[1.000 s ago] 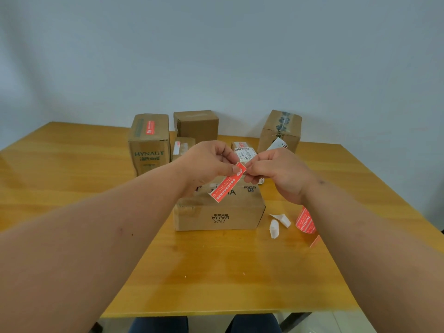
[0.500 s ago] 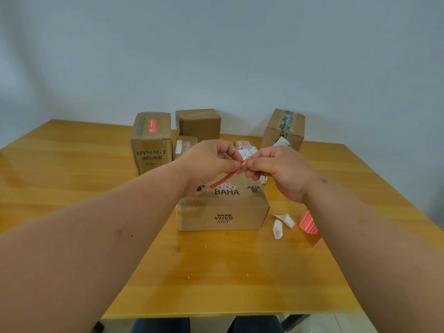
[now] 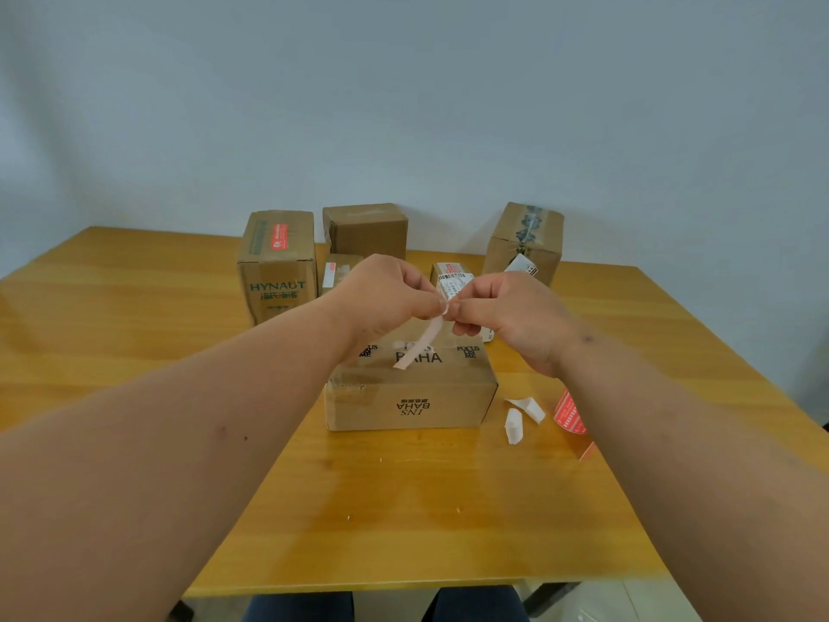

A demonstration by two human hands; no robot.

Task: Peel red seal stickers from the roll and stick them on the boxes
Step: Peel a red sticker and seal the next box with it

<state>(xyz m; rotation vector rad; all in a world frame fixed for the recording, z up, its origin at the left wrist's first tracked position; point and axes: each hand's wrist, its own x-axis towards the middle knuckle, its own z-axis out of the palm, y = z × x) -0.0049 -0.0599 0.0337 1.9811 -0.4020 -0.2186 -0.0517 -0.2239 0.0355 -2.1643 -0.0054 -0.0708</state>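
My left hand [image 3: 381, 298] and my right hand [image 3: 511, 316] meet fingertip to fingertip above the nearest cardboard box [image 3: 410, 397], printed INS BAHA. Both pinch the top end of one seal sticker strip [image 3: 419, 343], which hangs down with its pale back side towards me. The roll of red seal stickers [image 3: 569, 413] lies on the table right of that box, partly hidden by my right forearm. A tall HYNAUT box [image 3: 276, 267] at the back left carries a red sticker on its top.
Several more cardboard boxes stand at the back: a plain one [image 3: 365, 231], a taped one [image 3: 522, 242] at the right, and two small ones behind my hands. Two scraps of white backing paper [image 3: 520, 417] lie right of the near box. The wooden table [image 3: 134, 334] ends at a grey wall.
The strip has turned over between my fingers: its red printed face showed a second ago, then its edge, and now the pale back faces me. Both hands stayed together above the box.
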